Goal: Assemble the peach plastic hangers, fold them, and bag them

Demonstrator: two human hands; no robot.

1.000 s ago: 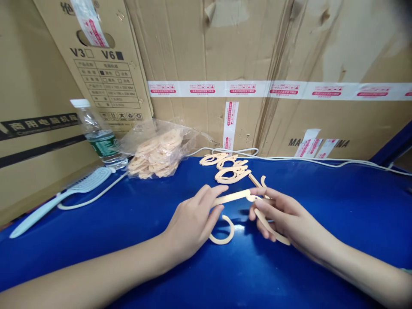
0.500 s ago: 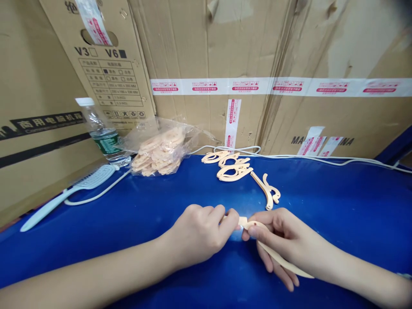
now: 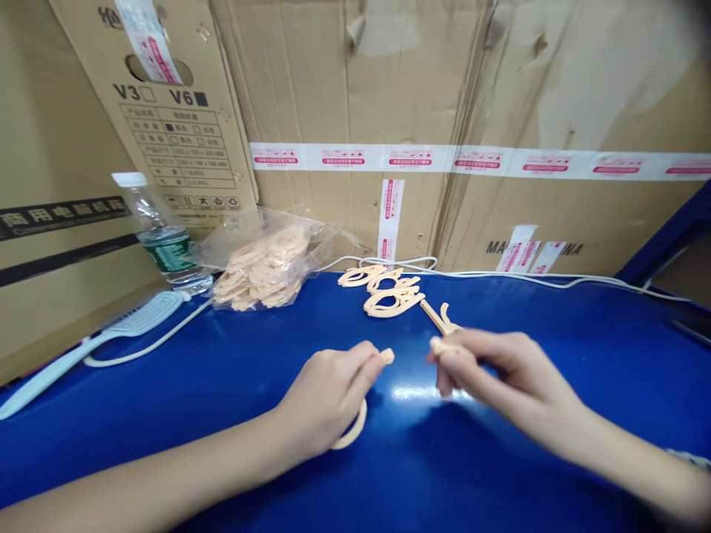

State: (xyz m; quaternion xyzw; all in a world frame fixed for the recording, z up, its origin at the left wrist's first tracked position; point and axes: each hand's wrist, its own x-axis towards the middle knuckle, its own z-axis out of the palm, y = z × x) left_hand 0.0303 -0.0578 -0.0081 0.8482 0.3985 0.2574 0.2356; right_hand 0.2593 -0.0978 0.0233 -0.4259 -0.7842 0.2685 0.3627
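Observation:
My left hand (image 3: 329, 389) is closed on a curved peach plastic piece (image 3: 353, 429); its end sticks out past my fingertips and its hook curls under the palm. My right hand (image 3: 494, 374) is closed on a second peach plastic piece (image 3: 437, 345), of which only the tip shows at the fingertips. The two tips face each other a short gap apart above the blue table (image 3: 233, 385). Just behind my right hand lies a loose peach piece (image 3: 438, 317) on the table.
A small heap of peach pieces (image 3: 383, 292) lies at the back centre. A clear bag of more pieces (image 3: 261, 266), a water bottle (image 3: 158, 233) and a pale blue brush (image 3: 94, 337) sit at the left. White cable (image 3: 555, 279) runs along the cardboard boxes (image 3: 389, 89).
The pieces, joined or touching between my hands before, are now separated. My hands have drawn apart and lifted slightly from the near position of half a second ago.

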